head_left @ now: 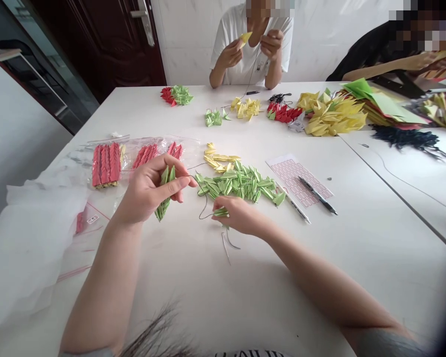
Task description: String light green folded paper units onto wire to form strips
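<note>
Green paper pieces (pixel 241 182) are lying heaped on the middle of the white counter (pixel 267 297), just beyond the person's two hands. Across the far edge, a co-worker in a white shirt (pixel 223 47) is holding up a yellow piece (pixel 246 37), while a second person in dark clothing (pixel 367 47) is leaning in at the far right. White translucent sheeting (pixel 33 223) is spreading over the left side. A yellow heap (pixel 334 116) is resting toward the far right, beside smaller red pieces (pixel 284 113). The left hand (pixel 152 188) is pressing its grip around a green bundle (pixel 165 196), thumb reaching past it toward the fingertips. A printed sheet (pixel 301 178) is lying right of the central heap, with a black pen (pixel 317 195) partly crossing it. The right hand (pixel 236 214) is pinching a smaller green cluster (pixel 220 212) in its grip. Red stacks (pixel 107 166) are sitting at left. A needle (pixel 226 248) is lying below the right hand, and dark thread (pixel 206 201) is curving between the hands.
</note>
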### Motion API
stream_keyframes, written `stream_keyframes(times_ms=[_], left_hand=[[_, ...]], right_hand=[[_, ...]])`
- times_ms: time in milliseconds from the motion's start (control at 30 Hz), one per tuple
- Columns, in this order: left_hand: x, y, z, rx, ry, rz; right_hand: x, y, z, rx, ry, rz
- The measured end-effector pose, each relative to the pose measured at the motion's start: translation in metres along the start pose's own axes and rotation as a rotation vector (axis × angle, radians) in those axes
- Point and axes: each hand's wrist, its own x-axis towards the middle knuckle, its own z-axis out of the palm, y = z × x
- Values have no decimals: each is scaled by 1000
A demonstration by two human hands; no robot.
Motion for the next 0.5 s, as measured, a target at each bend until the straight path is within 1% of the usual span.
stream_keyframes(times_ms=[33, 100, 200, 233, 267, 300, 367, 400, 433, 500], left_hand=[[1, 0, 0, 35, -10, -41], [2, -1, 1, 108, -69, -150], [4, -8, 4, 229, -207, -349], [4, -11, 6, 264, -248, -391], [5, -15, 9, 289, -277, -404], [5, -19, 14, 301, -290, -387], [6, -27, 27, 300, -250, -289], [6, -30, 35, 280, -192, -239], [6, -32, 43, 244, -173, -210], [5, -34, 59, 164, -225, -204]], right_hand=[[-2, 0, -8, 57, -10, 41], [-7, 0, -25, 153, -33, 78], [-15, 0, -43, 196, 6, 78], [-18, -1, -47, 185, 23, 82], [-20, -1, -50, 171, 29, 88], [-22, -2, -52, 161, 29, 94], [-25, -5, -54, 166, 4, 105], [-26, -6, -54, 182, -20, 113], [-26, -8, -54, 200, -48, 119], [-27, -11, -51, 214, -99, 125]])
